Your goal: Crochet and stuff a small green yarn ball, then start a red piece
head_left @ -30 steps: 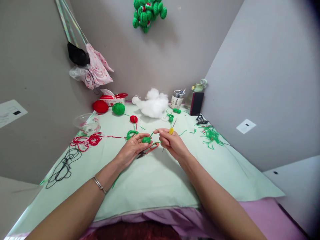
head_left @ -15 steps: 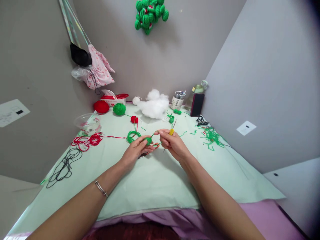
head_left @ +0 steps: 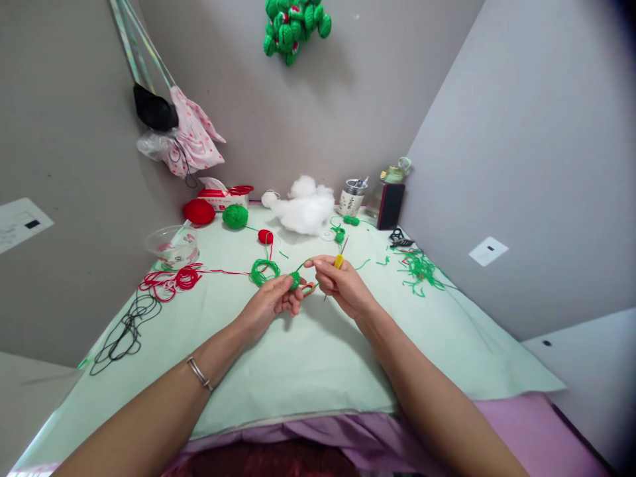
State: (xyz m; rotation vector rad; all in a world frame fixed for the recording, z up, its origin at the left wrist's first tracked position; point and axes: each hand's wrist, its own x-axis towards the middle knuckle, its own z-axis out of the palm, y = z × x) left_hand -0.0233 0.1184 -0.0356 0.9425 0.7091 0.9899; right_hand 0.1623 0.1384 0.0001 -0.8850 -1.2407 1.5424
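Note:
My left hand point(head_left: 273, 298) pinches a small green crocheted piece point(head_left: 295, 281) between thumb and fingers, the lower fingers curled below it. A strand of green yarn runs from the piece up to the fingertips of my right hand point(head_left: 338, 281). That hand is closed around a crochet hook with a yellow grip point(head_left: 338, 261), its metal tip pointing up. Orange-handled scissors point(head_left: 309, 289) lie on the table between the hands, partly hidden. Just behind my left hand is a loose coil of green yarn point(head_left: 265, 272).
White stuffing point(head_left: 305, 207) sits at the back, with a pen cup point(head_left: 352, 198) and a phone point(head_left: 391, 207) to its right. Green scraps point(head_left: 422, 271) lie right; red yarn point(head_left: 186, 278), black cord point(head_left: 126, 331) and a clear bowl point(head_left: 173, 246) lie left.
The fingers of my left hand have shifted and curled under the green piece. The view has moved slightly. My right hand keeps its hold on the hook.

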